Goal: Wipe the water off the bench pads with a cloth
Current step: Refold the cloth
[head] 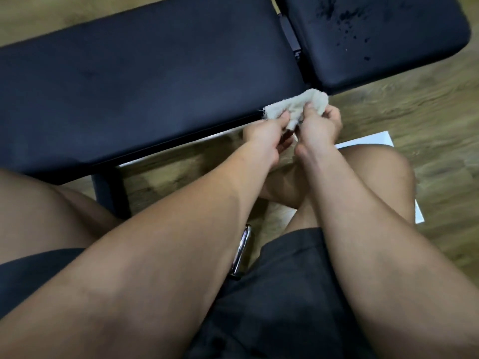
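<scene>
Our left hand (264, 136) and right hand (320, 124) pinch the soft, light cloth (298, 106) beside the near edge of the long pad (145, 81). It looks floppy, best held bunched. The water drops (346, 20) sit at one o'clock.

Both bench pads (145, 73) lie bare; a hinge gap (293, 40) divides them.

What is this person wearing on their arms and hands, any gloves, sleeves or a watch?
Nothing at all on them. The left hand and right hand are bare, without gloves, and no ring shows. Both forearms are uncovered to the frame's edge: no sleeve, watch or wristband in sight. The only clothing visible is dark shorts.
</scene>
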`<action>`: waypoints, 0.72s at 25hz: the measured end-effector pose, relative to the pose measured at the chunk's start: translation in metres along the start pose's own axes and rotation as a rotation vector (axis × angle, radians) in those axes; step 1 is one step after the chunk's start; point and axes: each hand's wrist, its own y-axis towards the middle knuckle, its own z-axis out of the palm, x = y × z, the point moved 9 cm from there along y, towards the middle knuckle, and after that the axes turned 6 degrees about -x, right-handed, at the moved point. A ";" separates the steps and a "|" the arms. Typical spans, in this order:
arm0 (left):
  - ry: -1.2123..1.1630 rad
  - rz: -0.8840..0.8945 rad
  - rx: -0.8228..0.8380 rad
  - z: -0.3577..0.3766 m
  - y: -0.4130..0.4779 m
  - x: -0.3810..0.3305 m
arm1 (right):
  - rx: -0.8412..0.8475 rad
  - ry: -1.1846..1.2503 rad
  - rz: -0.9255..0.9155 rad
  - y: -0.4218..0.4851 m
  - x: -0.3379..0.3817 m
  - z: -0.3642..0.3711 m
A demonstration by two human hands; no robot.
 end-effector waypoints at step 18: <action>-0.296 0.094 -0.287 -0.092 -0.012 -0.008 | 0.158 -0.011 0.246 -0.076 -0.049 0.048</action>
